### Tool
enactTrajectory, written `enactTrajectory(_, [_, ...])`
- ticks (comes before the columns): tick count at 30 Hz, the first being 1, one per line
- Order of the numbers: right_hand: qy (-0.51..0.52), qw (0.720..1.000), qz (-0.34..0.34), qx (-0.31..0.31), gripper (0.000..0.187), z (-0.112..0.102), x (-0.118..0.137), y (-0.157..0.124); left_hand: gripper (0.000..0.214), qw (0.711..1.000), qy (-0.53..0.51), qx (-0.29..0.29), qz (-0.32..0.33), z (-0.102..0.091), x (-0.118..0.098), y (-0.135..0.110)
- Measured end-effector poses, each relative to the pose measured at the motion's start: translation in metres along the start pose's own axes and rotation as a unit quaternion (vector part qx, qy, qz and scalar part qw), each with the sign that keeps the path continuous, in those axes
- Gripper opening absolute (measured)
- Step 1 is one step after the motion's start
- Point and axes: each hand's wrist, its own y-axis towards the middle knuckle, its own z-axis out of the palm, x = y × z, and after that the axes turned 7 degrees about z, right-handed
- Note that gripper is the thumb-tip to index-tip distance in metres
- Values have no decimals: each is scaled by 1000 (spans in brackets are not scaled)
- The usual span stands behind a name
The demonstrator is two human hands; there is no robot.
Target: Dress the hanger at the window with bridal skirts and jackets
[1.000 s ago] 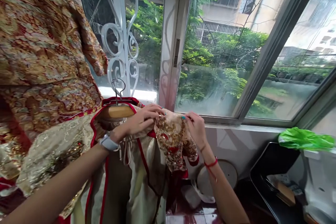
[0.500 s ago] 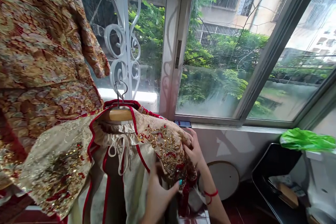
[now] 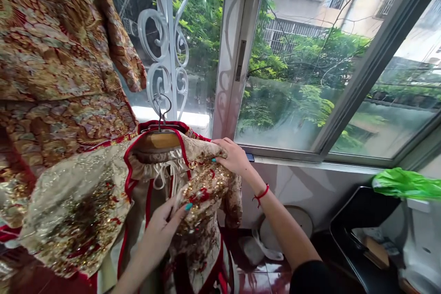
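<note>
A cream jacket [image 3: 74,193] with red piping and gold sequin embroidery hangs by a wooden hanger [image 3: 157,140] from its metal hook. Inside its open front shows a cream garment with a tied drawstring [image 3: 161,175] at its gathered waist. My left hand [image 3: 160,227] grips the jacket's front panel by the edge, thumb on the sequins and fingers behind the cloth. Up at the shoulder, my right hand [image 3: 231,157] is closed on the top of the sleeve, its thumb on the embroidered face. The sleeve's lower part drops beside the panel.
A gold and red patterned garment [image 3: 65,50] hangs at the left. White scrollwork [image 3: 155,34] stands before the window. A phone-like object [image 3: 250,157] lies on the sill. At the right are a black chair [image 3: 347,225] and a green plastic bag [image 3: 406,183].
My left hand has moved left and taken hold of the front panel, pulling it across the opening. My right hand has shifted up and left, from the outer sleeve to the shoulder.
</note>
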Motion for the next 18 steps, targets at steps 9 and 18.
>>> enactTrajectory(9, [127, 989, 46, -61, 55, 23, -12, -23, 66, 992, -63, -86, -63, 33, 82, 3])
enactTrajectory(18, [148, 934, 132, -297, 69, 176, -22, -197, 75, 989, -82, -74, -101, 41, 63, -6])
